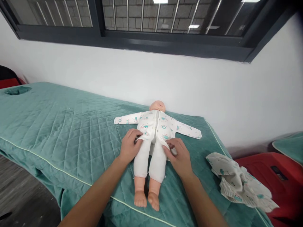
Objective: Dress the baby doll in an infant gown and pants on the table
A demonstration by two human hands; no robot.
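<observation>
A baby doll (pixel 158 154) is laid on its back in the middle of the frame, its head toward the white wall (pixel 94 69) and its bare feet toward the lower edge, on a massage bed (pixel 66 123) covered in green quilted fabric. A white printed jacket (pixel 146 121) is worn by the doll, its sleeves spread out to both sides; its front edges are set close together near the neck and parted toward the hem. The left side of the hem, as seen in the frame, is pinched between thumb and fingers of the left hand (pixel 129 146), and the right side is grasped in the same way by the right hand (pixel 181 157). White cloth is seen on the doll's legs down to the shins. At the right of the frame, a crumpled printed garment (pixel 239 181) is draped at the bed's edge, partly in front of a red molded object (pixel 262 167). A face opening (pixel 18 90) is visible at the far left, and a dark-framed window (pixel 151 39) with metal bars behind its glass is set across the top.
</observation>
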